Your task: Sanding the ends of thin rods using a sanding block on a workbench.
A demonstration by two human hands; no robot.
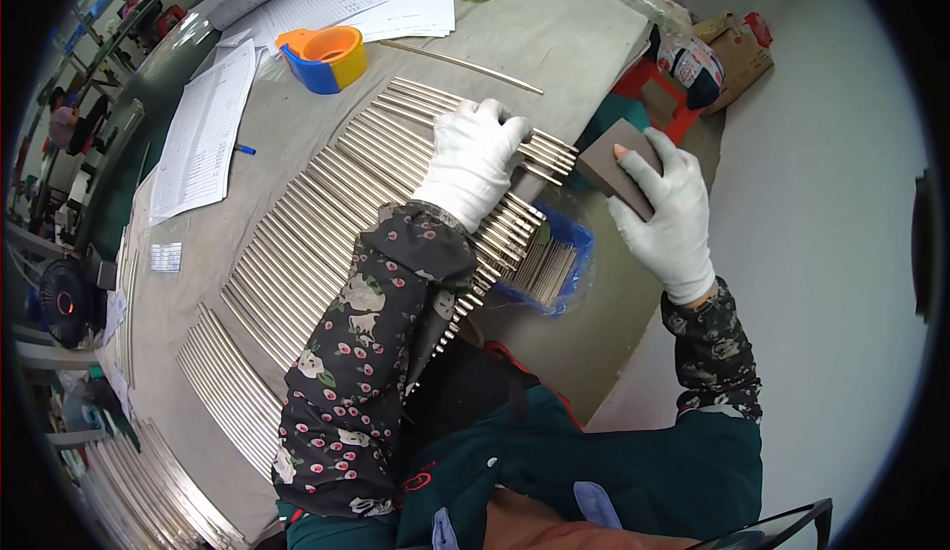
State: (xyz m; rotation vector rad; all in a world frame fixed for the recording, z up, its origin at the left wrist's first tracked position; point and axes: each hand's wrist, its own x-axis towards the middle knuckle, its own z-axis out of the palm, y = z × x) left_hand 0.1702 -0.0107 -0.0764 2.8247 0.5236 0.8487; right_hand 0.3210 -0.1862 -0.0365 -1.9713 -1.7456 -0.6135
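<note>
A wide row of shiny metal rods [315, 199] lies side by side across the table, their ends jutting past its right edge. My left hand [471, 162], in a white glove, rests on the far part of that row, its fingers curled down around several rods. Out past the rod ends, my right hand [671, 216] is raised off the table in a matching glove. Pinched between its thumb and fingers is a flat grey-brown sanding block [604, 161]. The block appears apart from the rods. A bare fingertip pokes through the right glove.
A single rod [460, 65] lies beyond the row, near an orange and blue tape dispenser [346, 62]. Paper sheets [205, 135] and a blue pen [245, 149] lie at the left. Below the table edge stands a blue-lined bin [582, 253] holding rods. A white wall [811, 253] rises at right.
</note>
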